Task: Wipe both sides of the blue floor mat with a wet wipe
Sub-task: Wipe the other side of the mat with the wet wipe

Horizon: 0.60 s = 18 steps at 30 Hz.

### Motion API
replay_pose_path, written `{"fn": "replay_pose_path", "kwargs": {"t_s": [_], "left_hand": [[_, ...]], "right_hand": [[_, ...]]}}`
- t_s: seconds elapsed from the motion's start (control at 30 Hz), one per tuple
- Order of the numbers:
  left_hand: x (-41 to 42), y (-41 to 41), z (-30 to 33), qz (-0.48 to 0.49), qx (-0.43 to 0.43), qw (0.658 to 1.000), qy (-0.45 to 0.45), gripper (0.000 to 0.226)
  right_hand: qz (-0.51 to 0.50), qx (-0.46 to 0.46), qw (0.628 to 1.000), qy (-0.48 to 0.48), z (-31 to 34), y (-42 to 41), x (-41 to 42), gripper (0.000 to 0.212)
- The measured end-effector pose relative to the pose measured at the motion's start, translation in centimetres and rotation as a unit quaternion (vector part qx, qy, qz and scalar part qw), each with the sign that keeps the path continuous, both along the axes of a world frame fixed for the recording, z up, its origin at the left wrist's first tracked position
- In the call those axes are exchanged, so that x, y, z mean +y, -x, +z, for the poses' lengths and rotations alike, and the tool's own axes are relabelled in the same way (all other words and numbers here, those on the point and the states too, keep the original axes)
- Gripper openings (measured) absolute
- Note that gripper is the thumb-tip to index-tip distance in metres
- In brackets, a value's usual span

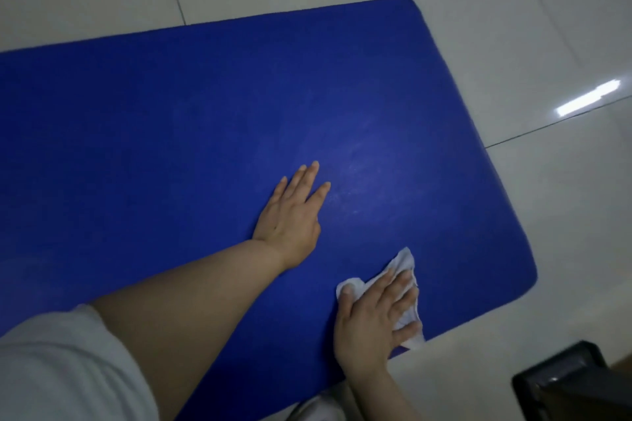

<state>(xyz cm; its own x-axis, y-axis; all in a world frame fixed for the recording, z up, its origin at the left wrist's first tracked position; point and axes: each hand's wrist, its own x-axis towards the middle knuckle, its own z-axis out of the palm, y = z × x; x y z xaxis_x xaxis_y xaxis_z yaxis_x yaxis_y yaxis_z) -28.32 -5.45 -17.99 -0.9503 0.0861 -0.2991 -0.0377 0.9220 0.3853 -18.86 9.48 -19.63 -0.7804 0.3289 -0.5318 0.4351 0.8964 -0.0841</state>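
Right hand (372, 314) presses the crumpled wipe (403, 270) with spread fingers near the mat's (171, 120) near edge, left hand (290, 215) flat, steadying it on the floor (547, 10) (mat judged light, flexible; lift by an edge to flip).

Left hand (290, 219) flat mid-mat (136, 133), right hand (372, 314) over wipe (403, 263) near, perhaps at, the mat's near edge.
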Motion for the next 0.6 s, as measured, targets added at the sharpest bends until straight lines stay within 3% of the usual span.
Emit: {"fn": "replay_pose_path", "kwargs": {"t_s": [0.3,0.6], "left_hand": [[2.5,3.1,-1.2,0.000,0.005,1.000,-0.011,0.062],[1.7,8.4,-2.1,0.004,0.029,1.000,0.010,0.058]], "right_hand": [[-0.194,0.128,0.972,-0.015,-0.7,6.1,4.9,0.071],[-0.256,0.178,0.947,-0.073,-1.7,13.8,11.2,0.064]]}}
